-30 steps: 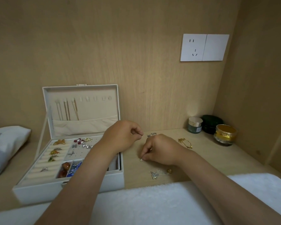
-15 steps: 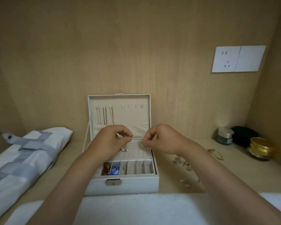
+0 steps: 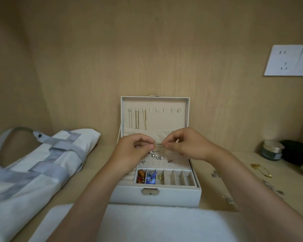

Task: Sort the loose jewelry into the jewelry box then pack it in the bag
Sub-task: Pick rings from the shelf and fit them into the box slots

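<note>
A white jewelry box (image 3: 156,196) stands open in the middle of the shelf, its lid upright with thin chains hanging inside. Both hands hover over its perforated earring panel (image 3: 164,158). My left hand (image 3: 136,151) and my right hand (image 3: 184,145) have fingertips pinched together, almost touching; something tiny sits between them, too small to identify. Small silver pieces lie on the panel. Front compartments hold amber stones (image 3: 141,176), blue pieces (image 3: 151,177) and a gold ring (image 3: 160,177). Loose jewelry (image 3: 260,169) lies on the shelf at the right. A white and grey bag (image 3: 33,168) lies at the left.
Cosmetic jars (image 3: 272,151) and a dark round pot (image 3: 296,152) stand in the back right corner. A wall socket (image 3: 289,61) is mounted on the right. A white fluffy towel (image 3: 156,222) covers the front edge. Wooden walls enclose the shelf.
Both hands moved left from the loose jewelry on the shelf to above the box's earring panel, fingertips pinched. The view turned left, bringing the bag into sight.
</note>
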